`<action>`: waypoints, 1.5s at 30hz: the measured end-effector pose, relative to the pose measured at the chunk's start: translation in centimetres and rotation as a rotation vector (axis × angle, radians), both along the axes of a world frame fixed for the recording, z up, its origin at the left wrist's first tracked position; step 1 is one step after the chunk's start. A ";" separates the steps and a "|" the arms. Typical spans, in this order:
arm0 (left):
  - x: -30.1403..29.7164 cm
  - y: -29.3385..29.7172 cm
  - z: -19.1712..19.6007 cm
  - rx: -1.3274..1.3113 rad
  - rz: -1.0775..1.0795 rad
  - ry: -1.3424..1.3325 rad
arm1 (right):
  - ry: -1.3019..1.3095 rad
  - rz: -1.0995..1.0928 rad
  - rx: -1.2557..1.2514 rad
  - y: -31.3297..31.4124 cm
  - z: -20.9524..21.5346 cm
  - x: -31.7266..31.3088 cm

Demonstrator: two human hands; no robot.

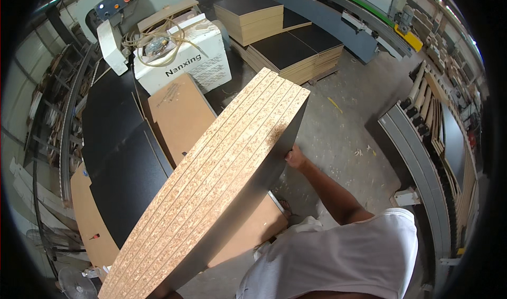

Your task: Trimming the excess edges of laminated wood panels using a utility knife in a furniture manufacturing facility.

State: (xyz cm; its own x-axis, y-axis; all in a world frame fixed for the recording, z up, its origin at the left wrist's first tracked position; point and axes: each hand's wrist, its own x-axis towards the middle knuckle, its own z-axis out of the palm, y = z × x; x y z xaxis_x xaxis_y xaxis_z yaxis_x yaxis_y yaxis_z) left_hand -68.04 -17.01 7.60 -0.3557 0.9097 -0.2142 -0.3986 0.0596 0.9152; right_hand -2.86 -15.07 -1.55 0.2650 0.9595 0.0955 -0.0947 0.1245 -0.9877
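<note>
A thick stack of particleboard panels stands on edge in front of me, running from the lower left up to the centre. Its speckled raw edges face up, and the outer face on my side is dark. My right hand is closed at the far right end of the stack, against the dark face; part of its fingers is hidden there. At the bottom edge of the view, only a sliver of my left hand or forearm shows beside the panels' near end. The fingers of that hand are out of sight.
Black panels and brown boards lie to the left. Beyond stands a white machine box topped with loose hose. Stacked black-topped boards sit on the floor farther off. A grey roller conveyor curves along the right.
</note>
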 end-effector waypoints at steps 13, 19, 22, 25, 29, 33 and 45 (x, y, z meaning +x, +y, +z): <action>9.0 -4.1 3.7 -0.123 -0.099 0.100 | 0.051 -0.131 -0.063 -4.8 12.6 0.0; 20.2 -3.6 3.7 -0.248 -0.174 0.162 | 0.050 -0.048 -0.428 -10.2 7.3 11.9; 30.2 -4.7 5.7 -0.346 -0.198 0.227 | 0.137 -0.078 -0.652 -13.7 4.4 17.6; 34.8 -3.3 2.4 -0.354 -0.366 0.241 | 0.220 -0.366 -0.764 -18.0 5.8 24.5; 47.7 -0.4 0.8 -0.326 -0.481 0.315 | 0.404 -0.416 -0.686 -23.5 -1.1 35.3; 59.2 3.7 0.5 -0.306 -0.723 0.255 | 0.321 -0.553 -0.752 -27.1 -2.1 42.7; 91.4 20.9 -4.7 -0.395 -0.999 0.320 | 0.374 -0.882 -0.698 -22.0 2.0 63.3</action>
